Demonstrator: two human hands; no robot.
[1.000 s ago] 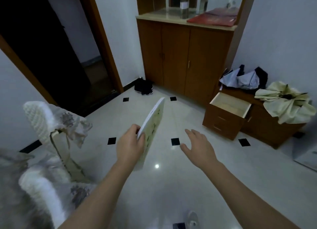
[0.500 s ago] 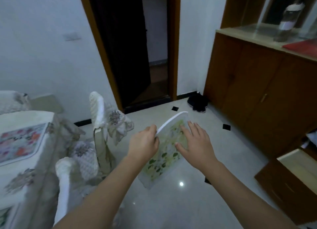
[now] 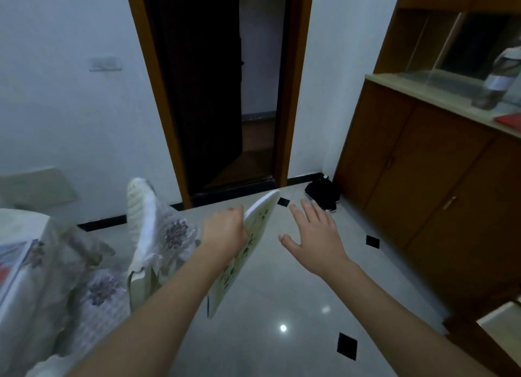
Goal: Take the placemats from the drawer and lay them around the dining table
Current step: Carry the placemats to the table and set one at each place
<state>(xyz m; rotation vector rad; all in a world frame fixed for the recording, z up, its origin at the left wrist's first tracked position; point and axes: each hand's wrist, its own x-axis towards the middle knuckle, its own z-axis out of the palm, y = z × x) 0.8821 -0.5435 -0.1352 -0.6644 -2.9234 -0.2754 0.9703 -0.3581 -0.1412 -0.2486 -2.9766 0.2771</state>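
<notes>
My left hand (image 3: 225, 230) grips a stack of white placemats (image 3: 245, 252) printed with green leaves, held on edge and tilted in mid-air over the floor. My right hand (image 3: 313, 235) is apart from the mats, to their right, fingers spread and straight, holding nothing. The dining table (image 3: 25, 278), under a floral cloth, shows at the far left with one flowered placemat (image 3: 11, 264) lying on its top. The open drawer (image 3: 501, 323) peeks in at the lower right edge.
Two cloth-covered chairs (image 3: 146, 235) stand between me and the table. A dark open doorway (image 3: 214, 94) is straight ahead. A wooden cabinet (image 3: 423, 179) with a bottle (image 3: 499, 80) runs along the right wall; black shoes (image 3: 322, 192) lie by its corner.
My right hand has come off the placemats and moved right. The stack now stands more on edge in my left hand. The view has shifted slightly, showing less of the table.
</notes>
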